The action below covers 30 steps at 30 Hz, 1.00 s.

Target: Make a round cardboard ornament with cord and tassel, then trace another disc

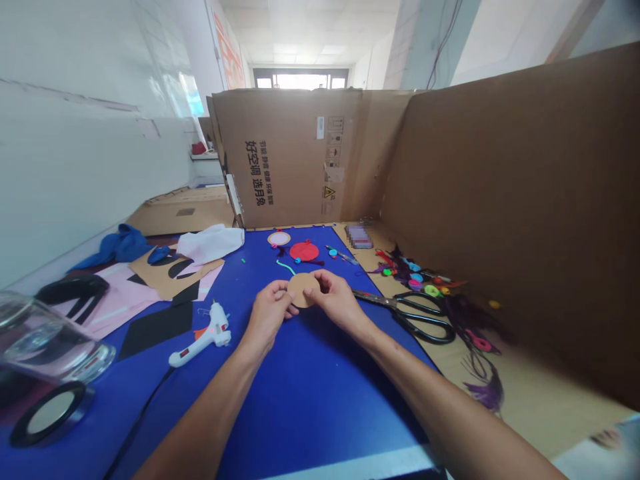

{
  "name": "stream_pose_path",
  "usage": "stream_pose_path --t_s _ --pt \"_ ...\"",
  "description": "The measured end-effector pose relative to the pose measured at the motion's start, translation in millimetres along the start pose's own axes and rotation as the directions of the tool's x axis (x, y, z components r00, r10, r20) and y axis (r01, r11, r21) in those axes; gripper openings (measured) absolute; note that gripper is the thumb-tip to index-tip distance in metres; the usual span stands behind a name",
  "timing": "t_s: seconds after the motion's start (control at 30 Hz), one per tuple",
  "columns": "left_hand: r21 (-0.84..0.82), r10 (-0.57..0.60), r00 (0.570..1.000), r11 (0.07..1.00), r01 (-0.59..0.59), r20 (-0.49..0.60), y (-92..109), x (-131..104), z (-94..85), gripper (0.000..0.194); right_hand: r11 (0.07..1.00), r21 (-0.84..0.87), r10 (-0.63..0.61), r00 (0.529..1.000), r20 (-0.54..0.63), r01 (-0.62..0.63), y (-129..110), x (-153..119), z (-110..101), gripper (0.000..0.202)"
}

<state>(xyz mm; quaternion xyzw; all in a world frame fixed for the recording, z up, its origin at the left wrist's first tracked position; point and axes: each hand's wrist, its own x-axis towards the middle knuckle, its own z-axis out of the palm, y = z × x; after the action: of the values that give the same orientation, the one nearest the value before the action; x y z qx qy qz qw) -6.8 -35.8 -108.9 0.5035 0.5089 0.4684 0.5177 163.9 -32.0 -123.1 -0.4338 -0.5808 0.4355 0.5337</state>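
Note:
Over the middle of the blue table (295, 400), a round tan disc (303, 289) is held between both hands. My left hand (273, 310) pinches its left edge, and my right hand (333, 297) grips its right side with the thumb on top. A light green cord (285, 267) sticks out beyond the disc's upper left. Behind lie a red round piece (305, 251) and a pale disc with a tan rim (279, 238). Large black-handled scissors (425, 310) rest right of my right hand.
A white glue gun (203, 335) with a black cord lies left. Felt scraps (163, 330), a glass jar (55, 340) and a tape roll (53, 413) occupy the left side. Colourful buttons and tassels (415, 283) lie right, beside tall cardboard walls (515, 200).

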Motion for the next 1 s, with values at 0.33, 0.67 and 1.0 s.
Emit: stream_pose_path --t_s 0.33,0.67,1.0 --pt "-0.117 -0.018 0.999 0.993 0.014 -0.034 4.8 -2.0 -1.3 0.038 0.996 0.068 0.046 0.996 0.079 -0.052 -5.9 -2.6 1.7 0.028" --pt "-0.134 -0.077 0.997 0.988 0.074 -0.023 1.7 -0.1 -1.0 0.056 0.993 0.093 0.072 0.995 0.071 -0.078 -6.8 -2.4 3.0 0.027" --pt "-0.135 -0.108 0.993 0.986 0.1 -0.049 -0.8 2.6 -4.2 0.047 0.993 0.051 0.103 0.99 0.093 -0.108 -10.6 -1.4 1.8 0.02"
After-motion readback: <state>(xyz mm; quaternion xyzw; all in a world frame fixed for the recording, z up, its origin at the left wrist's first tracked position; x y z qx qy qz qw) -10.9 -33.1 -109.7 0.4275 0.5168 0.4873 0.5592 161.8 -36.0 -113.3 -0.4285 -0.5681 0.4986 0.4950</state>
